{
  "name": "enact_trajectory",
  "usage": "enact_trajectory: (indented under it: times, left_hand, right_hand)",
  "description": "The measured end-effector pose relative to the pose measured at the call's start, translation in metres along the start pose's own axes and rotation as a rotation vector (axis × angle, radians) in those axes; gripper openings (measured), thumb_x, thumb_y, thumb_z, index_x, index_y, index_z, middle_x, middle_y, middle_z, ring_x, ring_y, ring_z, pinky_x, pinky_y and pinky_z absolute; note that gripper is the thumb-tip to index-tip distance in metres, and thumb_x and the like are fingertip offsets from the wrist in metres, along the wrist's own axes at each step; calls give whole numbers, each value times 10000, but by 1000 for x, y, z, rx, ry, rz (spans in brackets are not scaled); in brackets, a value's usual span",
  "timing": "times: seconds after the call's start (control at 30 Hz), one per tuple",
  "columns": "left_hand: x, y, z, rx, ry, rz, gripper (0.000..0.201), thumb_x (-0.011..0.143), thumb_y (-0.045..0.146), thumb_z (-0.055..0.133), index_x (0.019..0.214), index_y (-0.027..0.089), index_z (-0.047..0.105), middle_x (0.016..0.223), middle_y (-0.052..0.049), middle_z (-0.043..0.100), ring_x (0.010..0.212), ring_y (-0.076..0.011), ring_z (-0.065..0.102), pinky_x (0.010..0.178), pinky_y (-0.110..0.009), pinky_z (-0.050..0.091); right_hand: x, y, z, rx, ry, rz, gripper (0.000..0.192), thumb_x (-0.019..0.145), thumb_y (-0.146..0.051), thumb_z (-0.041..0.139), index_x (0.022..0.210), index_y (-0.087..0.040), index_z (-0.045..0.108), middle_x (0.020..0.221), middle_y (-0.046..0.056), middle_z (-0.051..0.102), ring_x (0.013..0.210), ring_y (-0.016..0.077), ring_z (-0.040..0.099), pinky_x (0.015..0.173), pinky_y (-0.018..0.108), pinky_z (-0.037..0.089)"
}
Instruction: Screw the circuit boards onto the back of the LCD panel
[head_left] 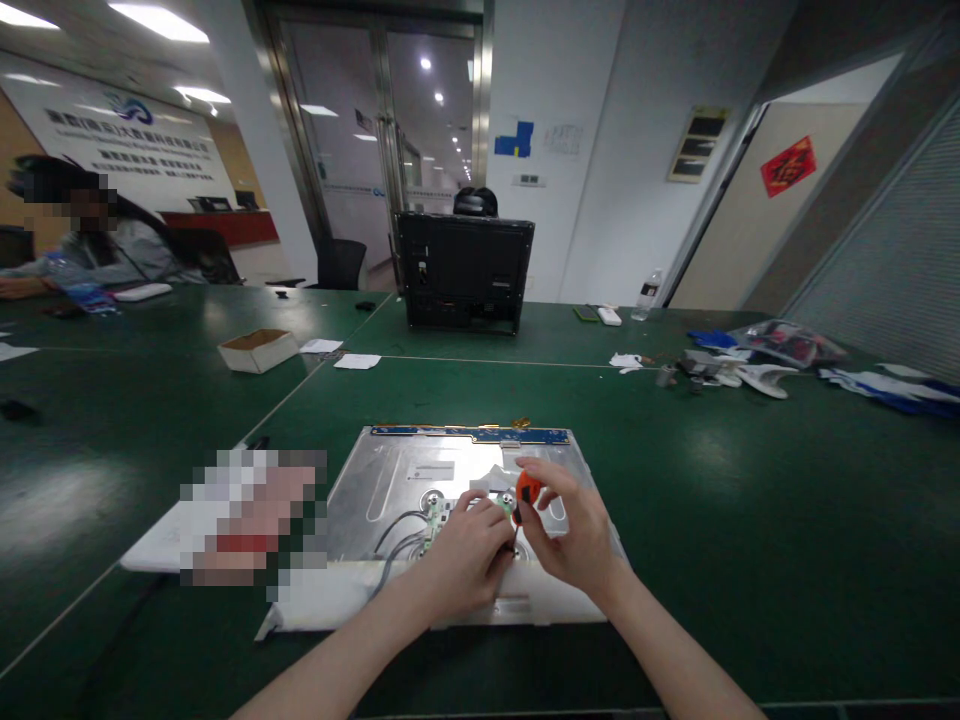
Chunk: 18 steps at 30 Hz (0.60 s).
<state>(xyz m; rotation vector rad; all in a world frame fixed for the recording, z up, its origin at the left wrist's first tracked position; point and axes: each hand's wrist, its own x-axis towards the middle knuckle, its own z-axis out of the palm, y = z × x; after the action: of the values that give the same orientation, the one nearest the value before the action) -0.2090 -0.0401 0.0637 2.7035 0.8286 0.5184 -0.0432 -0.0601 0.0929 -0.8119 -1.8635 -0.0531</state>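
Note:
A silver metal back panel [390,480] of a monitor lies flat on the green table [712,520] in front of me, with a blue circuit strip [480,434] along its far edge. My right hand [574,530] grips an orange-handled screwdriver [528,488], its tip pointing down at the panel's middle. My left hand [465,550] rests on the panel with its fingers on a small green circuit board [433,515]. Grey wires [397,535] run out from that board to the left.
A black monitor [465,270] stands upright at the far side. A small cardboard box [258,350] and papers lie to the left, gloves and tools [742,370] to the right. Another person [90,240] sits far left. A blurred flat object [247,520] lies next to the panel.

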Motion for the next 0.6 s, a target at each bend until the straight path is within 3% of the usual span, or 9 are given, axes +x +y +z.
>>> enact_trajectory:
  times: [0.27, 0.6]
  left_hand:
    - [0, 1, 0, -10, 3, -1, 177, 802, 158, 501, 940, 219, 594, 964, -44, 632, 955, -215, 552, 997, -421, 266]
    - [0, 2, -3, 1, -6, 7, 190, 806, 158, 496, 963, 220, 583, 980, -45, 623, 963, -216, 544, 993, -425, 272]
  right_hand:
    - [-7, 3, 5, 0, 76, 18, 531, 763, -120, 609, 1213, -210, 342, 1085, 124, 624, 779, 164, 642, 610, 304, 549]
    - [0, 0, -1, -51, 13, -12, 443, 801, -121, 537, 1222, -202, 423, 1100, 125, 545, 953, 212, 583, 693, 346, 550]
